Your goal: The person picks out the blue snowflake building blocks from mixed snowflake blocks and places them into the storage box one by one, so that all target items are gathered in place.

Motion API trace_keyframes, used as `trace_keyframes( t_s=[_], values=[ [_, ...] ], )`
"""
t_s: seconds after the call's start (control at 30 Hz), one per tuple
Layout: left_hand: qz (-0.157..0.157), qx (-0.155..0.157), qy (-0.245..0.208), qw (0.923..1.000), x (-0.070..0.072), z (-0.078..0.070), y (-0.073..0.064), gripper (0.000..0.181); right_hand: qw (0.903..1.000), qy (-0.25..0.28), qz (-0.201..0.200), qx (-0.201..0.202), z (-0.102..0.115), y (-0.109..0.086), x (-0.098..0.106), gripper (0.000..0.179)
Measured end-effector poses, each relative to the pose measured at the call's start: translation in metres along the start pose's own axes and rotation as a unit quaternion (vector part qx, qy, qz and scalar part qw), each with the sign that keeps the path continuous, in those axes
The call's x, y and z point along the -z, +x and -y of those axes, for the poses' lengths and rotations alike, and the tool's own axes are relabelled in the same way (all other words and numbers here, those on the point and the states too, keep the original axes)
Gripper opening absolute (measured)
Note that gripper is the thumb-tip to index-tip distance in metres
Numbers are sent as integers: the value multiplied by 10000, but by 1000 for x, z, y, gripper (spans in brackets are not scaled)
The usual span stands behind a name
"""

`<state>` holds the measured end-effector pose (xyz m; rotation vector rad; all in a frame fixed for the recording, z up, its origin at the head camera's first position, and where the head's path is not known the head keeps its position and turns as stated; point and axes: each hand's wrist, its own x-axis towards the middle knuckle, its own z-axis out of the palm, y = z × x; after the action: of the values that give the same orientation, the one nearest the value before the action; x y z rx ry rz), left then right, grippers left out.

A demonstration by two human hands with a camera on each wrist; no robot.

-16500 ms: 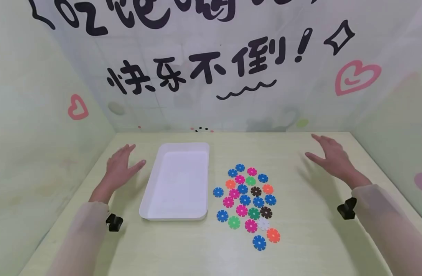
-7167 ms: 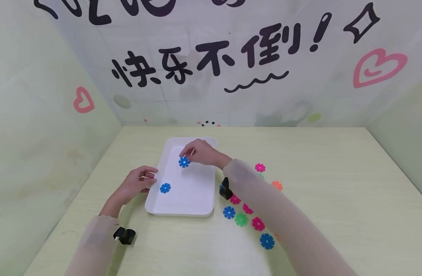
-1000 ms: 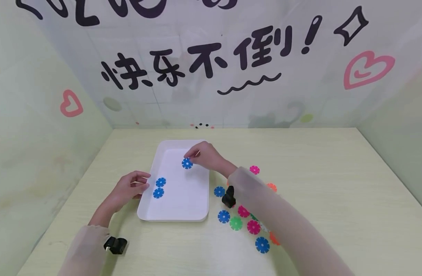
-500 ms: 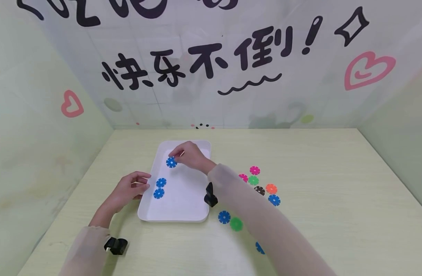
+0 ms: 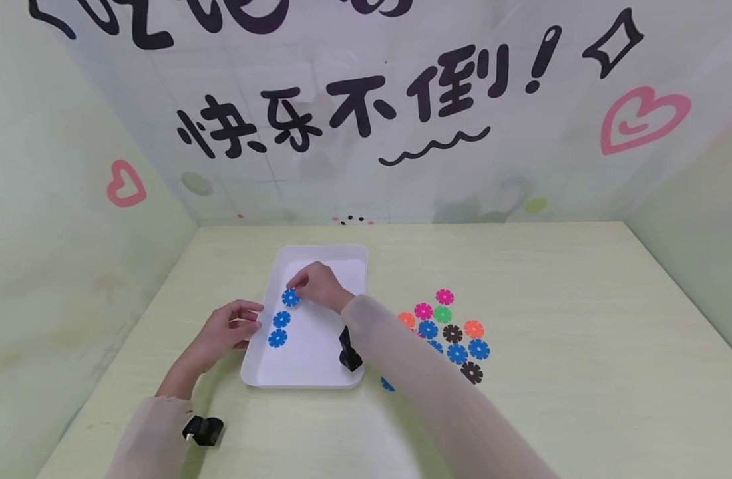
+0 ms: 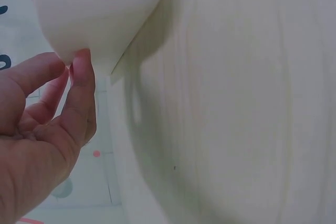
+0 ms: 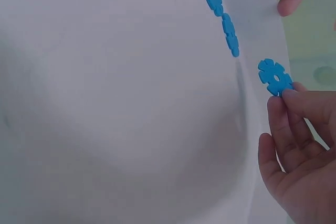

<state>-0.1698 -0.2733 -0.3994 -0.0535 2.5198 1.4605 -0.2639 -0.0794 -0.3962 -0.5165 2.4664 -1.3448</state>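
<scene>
My right hand (image 5: 321,286) pinches a blue notched plastic disc (image 5: 290,297) between thumb and fingertips, over the left side of the white tray (image 5: 318,352). In the right wrist view the held disc (image 7: 273,74) is tilted, its slots and centre hole showing. Two more blue discs lie along the tray's left side, an upper disc (image 5: 281,319) and a lower disc (image 5: 277,338) almost edge to edge. At the tray's left rim my left hand (image 5: 225,331) holds on; the left wrist view has its thumb and fingertips (image 6: 81,59) pinching the edge.
Right of the tray, loose notched discs in pink, orange, green, brown and blue lie on the pale wooden table (image 5: 557,319), among them a brown disc (image 5: 452,333). My right sleeve (image 5: 426,386) covers part of them. A printed backdrop (image 5: 318,179) stands behind.
Over the last second my right hand has carried the blue disc left and then towards the two discs in the tray. Long before, the tray held none. My left hand stays at the rim.
</scene>
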Motion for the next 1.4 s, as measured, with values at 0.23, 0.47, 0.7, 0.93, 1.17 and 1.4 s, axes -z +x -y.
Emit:
trace_keyframes(
  t_s=[0.23, 0.47, 0.7, 0.93, 1.17, 1.4],
  values=[
    [-25, -37, -67, 10000, 0, 1, 1, 38, 10000, 45, -59, -50, -5, 7, -11, 14],
    [-9, -13, -49, 10000, -1, 0, 0, 38, 9999, -53, -114, -17, -11, 14, -22, 15],
    [1, -46, -73, 10000, -1, 0, 1, 38, 9997, -183, -139, -83, -11, 14, -24, 16],
    [30, -36, -83, 10000, -3, 0, -1, 38, 9995, -137, 39, -265, -9, 10, -22, 16],
    [1, -34, -45, 10000, -5, 2, -1, 37, 9993, 16, 321, -206, -4, 7, -9, 18],
    [-1, -47, 75, 10000, -2, 1, 0, 38, 9952, -61, 950, 235, 11, 4, 30, 24]
  ],
)
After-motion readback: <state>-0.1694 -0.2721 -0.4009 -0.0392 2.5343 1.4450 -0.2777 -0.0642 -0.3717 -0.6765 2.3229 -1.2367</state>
